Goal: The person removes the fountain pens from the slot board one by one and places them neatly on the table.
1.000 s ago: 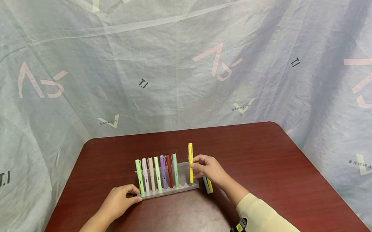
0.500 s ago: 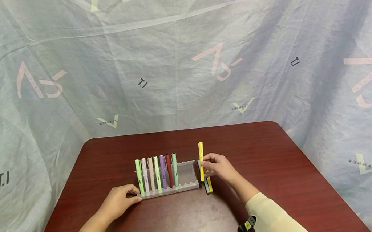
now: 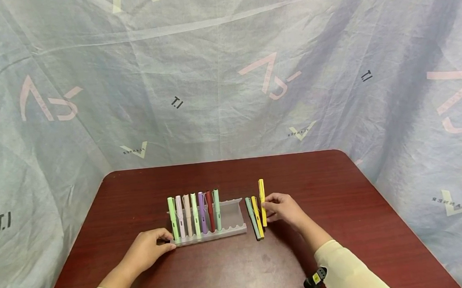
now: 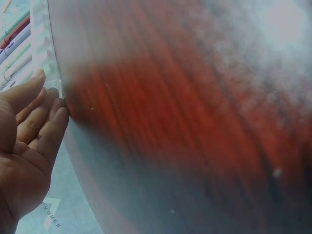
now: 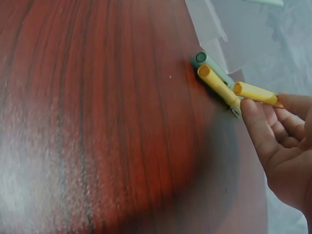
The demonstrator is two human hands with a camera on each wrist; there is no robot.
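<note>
A clear pen rack point(image 3: 233, 230) lies on the table. Several pens stand in a row in its left part, from a light green pen point(image 3: 173, 218) to a teal pen point(image 3: 217, 210). With thumb and fingertips, my left hand point(image 3: 149, 249) holds the rack's front left corner; its fingers point(image 4: 51, 129) show at the rack's end in the left wrist view. Right of the rack, my right hand point(image 3: 286, 209) pinches a yellow pen point(image 3: 262, 193), cap end up. Close beside that pen lie a second yellow pen point(image 3: 257, 214) and a grey-green pen point(image 3: 251, 217), side by side.
The dark red wooden table point(image 3: 225, 275) has a rounded far edge. Grey printed cloth point(image 3: 217, 72) hangs behind it and along both sides. A black device point(image 3: 315, 281) sits on my right wrist, near the sleeve point(image 3: 351, 270).
My right hand has carried the yellow pen rightward, from over the rack's right end to beyond the two lying pens, which now show fully. The left hand has stayed at the rack's corner.
</note>
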